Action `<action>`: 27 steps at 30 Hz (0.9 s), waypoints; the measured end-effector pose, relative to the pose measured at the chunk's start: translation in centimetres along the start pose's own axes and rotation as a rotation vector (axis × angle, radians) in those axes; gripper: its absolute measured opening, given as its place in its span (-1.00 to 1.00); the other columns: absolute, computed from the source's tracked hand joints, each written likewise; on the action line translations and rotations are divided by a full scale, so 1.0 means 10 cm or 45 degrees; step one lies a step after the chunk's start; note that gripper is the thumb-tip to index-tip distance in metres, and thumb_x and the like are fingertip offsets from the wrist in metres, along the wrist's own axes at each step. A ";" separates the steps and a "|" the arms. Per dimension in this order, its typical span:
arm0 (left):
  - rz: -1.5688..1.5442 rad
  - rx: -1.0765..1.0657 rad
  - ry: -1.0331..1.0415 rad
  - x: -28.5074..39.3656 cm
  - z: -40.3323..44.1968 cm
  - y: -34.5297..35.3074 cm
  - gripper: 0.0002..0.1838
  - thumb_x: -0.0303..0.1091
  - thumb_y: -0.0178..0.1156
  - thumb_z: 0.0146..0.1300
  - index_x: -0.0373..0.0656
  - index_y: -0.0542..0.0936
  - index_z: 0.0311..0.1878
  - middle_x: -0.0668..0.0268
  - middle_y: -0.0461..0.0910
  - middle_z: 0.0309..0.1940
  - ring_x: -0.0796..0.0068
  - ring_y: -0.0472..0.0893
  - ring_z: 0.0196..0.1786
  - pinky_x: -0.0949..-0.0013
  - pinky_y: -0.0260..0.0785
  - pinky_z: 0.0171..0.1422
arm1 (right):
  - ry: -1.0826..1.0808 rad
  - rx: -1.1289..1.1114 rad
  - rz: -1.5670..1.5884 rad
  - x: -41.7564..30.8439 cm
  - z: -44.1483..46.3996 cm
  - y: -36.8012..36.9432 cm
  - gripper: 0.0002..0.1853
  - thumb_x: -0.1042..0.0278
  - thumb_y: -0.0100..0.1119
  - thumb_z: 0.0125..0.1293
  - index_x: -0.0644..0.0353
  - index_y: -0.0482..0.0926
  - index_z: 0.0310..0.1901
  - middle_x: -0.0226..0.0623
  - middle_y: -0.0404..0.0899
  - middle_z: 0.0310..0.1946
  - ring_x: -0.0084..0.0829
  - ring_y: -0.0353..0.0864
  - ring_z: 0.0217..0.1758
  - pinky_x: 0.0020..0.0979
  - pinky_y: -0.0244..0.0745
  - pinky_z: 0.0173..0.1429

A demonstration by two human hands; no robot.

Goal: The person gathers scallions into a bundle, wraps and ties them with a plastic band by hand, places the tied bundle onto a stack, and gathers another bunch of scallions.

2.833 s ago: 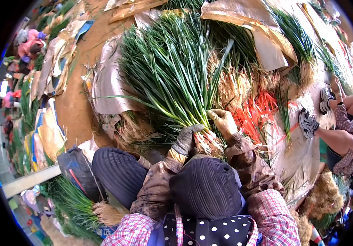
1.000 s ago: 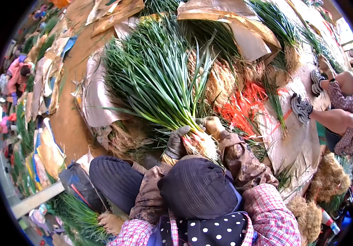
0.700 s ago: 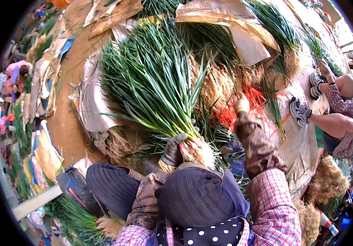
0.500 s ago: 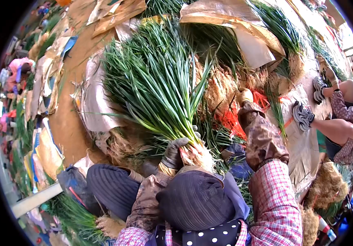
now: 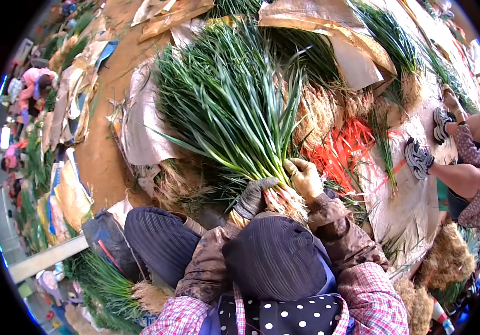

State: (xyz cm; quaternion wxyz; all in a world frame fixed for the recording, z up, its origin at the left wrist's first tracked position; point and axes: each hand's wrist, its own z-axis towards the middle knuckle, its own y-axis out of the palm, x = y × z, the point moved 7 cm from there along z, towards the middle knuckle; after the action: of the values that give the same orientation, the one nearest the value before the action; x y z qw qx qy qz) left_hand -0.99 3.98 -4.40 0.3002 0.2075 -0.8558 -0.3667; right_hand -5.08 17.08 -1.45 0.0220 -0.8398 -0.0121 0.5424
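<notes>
A large bunch of long green stalks (image 5: 234, 106) fans out in front of me, its pale, reddish root ends (image 5: 286, 202) toward my body. My left hand (image 5: 254, 198), in a dark grey glove, is closed round the stalks just above the roots. On the bunch's right side is my right hand (image 5: 304, 176) in a pale yellowish glove, its thumb and fingers pinched together at the stalks. Whatever thin thing may lie between those fingertips is too small to tell. Red plastic strips (image 5: 343, 153) lie beyond my right hand.
More rooted bunches (image 5: 317, 111) lie behind the red strips, partly under a tan sheet (image 5: 329, 25). At the right sits another person with bare legs (image 5: 463, 178) and striped shoes. A dark bag (image 5: 111, 240) and a green bunch (image 5: 103, 285) are at the lower left.
My right hand has come back from the red strips to the bunch and now pinches at the stalks. My left hand has kept its hold. The whole view has shifted slightly.
</notes>
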 end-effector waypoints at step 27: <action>-0.737 -0.832 0.712 1.19 -0.94 0.62 -0.52 -0.11 0.09 0.33 -0.33 0.44 0.12 0.16 0.54 0.04 0.34 0.55 0.05 0.25 0.36 0.27 | -1.069 -0.183 -1.071 -2.31 -1.20 1.27 -0.48 0.23 0.07 0.35 0.34 0.30 0.25 0.09 0.44 0.09 -0.04 0.42 0.18 -0.20 0.30 0.26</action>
State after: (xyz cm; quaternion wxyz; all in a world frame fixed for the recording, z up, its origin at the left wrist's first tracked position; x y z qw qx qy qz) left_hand -4.33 -3.58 9.74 0.4528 0.4213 -0.4913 -0.6133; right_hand -3.65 3.04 23.86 0.1713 -0.4762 -0.3880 0.7703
